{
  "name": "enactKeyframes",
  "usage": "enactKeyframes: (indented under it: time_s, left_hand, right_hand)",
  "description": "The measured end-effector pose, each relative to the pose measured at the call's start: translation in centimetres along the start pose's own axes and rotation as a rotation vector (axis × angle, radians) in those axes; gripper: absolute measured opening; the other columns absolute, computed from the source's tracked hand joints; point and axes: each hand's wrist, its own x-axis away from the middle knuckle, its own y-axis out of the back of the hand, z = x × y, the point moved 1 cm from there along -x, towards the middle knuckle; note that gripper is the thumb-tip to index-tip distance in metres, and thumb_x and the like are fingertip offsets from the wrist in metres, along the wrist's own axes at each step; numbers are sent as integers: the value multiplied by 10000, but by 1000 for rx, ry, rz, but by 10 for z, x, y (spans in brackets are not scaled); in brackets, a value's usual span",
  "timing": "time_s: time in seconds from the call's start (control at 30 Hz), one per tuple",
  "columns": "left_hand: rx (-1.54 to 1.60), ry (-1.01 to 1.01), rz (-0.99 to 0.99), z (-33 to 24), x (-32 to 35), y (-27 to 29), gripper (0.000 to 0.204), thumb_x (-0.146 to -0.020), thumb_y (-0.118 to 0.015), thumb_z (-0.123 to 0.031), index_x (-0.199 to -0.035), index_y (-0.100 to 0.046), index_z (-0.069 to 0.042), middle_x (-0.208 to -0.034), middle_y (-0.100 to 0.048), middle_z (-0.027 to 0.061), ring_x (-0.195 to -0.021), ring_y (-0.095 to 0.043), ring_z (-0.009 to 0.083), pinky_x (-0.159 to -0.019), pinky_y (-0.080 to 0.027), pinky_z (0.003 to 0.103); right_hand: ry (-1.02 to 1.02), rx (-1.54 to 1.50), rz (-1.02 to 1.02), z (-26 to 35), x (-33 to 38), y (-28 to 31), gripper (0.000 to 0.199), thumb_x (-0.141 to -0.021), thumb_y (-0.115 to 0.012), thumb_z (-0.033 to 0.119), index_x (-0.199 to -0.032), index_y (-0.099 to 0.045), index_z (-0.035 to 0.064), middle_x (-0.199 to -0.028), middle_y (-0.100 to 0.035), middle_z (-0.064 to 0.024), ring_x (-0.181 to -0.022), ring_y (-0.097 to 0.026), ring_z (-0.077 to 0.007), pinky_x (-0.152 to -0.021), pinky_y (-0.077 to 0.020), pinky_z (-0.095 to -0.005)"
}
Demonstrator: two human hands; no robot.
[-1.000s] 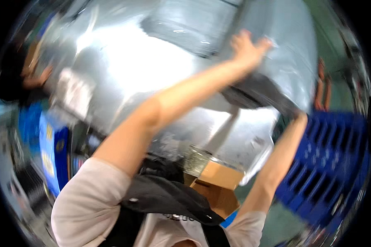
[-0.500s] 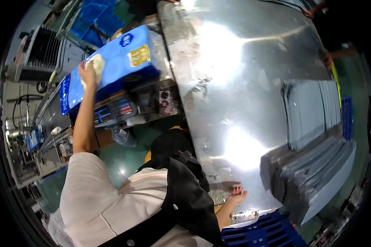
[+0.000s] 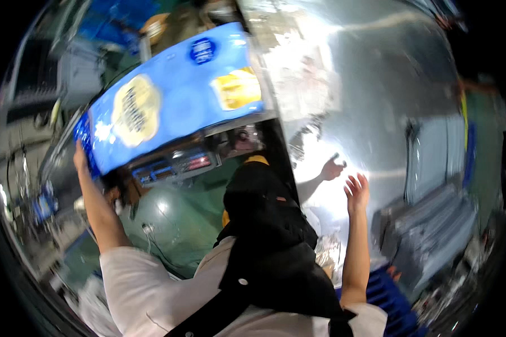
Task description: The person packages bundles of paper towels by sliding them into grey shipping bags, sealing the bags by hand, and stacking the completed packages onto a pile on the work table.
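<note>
A large light-blue plastic-wrapped pack [image 3: 180, 95] with a cream flower-shaped label and a yellow patch lies on a digital scale [image 3: 188, 165], at the left of the metal table. The pack covers the scale's platform, leaving its display and keypad visible. My left hand [image 3: 80, 158] is against the pack's dark-blue left end, its fingers partly hidden and blurred. Over the metal table [image 3: 371, 118], my right hand [image 3: 357, 194] is raised with fingers apart and nothing in it. Its shadow falls on the shiny surface.
Grey flat sheets [image 3: 436, 160] lie stacked at the table's right, with more grey bundles [image 3: 427, 236] nearer. A blue slatted pallet [image 3: 393, 297] is below the near edge. Another person's arm [image 3: 478, 86] shows at the far right. Cables [image 3: 152, 236] lie on the green floor.
My left hand has gone from the pack's top label to its left end. My right hand has risen from the table's near edge and extended forward. The view has shifted.
</note>
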Motion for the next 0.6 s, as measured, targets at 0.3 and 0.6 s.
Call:
enactKeyframes:
  time_s: [0.3, 0.6]
  left_hand:
    - [453, -341, 399, -155, 190, -58, 544, -864, -462, -414, -1121, -504, 64, -1042, -571, 118, -914, -540, 196, -824, -413, 304]
    - [211, -825, 1394, -268, 442, -169, 589, -789, -585, -65, -1298, -308, 41, -1284, -391, 169, -1142, -431, 222, -925, -360, 322]
  right_hand:
    - [-30, -213, -99, -51, 8, -88, 329, -840, -478, 286, -1083, -491, 64, -832, -560, -62, -673, -528, -126, -575, -448, -247]
    - [147, -508, -318, -70, 48, -18, 328, -877, -451, 273, -1081, -455, 16, -905, -583, -105, -679, -546, -149, -565, -450, -257]
